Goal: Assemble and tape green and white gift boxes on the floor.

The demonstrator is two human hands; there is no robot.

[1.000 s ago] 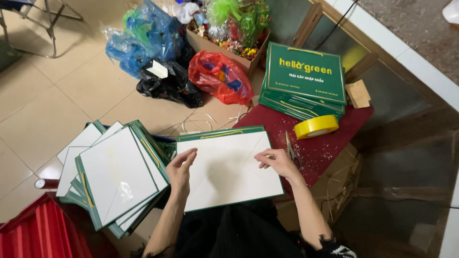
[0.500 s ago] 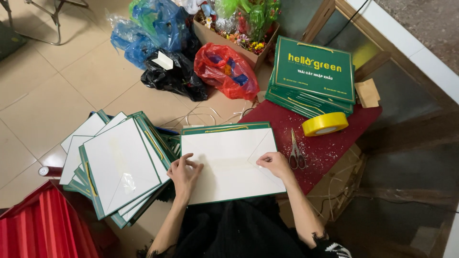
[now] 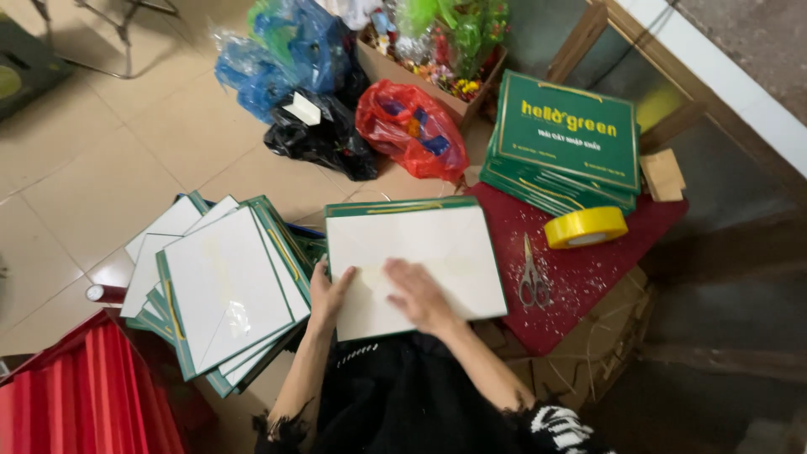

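Hands press flat on a white green-edged sheet (image 3: 420, 244): left hand (image 3: 329, 294) open at its edge, right hand (image 3: 420, 296) spread flat mid-sheet, gripping nothing; scissors (image 3: 531, 277) near.

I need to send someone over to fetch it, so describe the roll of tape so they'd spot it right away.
Find the dark red mat to the right of the white sheet under the person's hands. The roll of tape lies flat on the mat's upper part, just below the stack of green folders and up-right of the scissors. It is the only bright yellow ring there.
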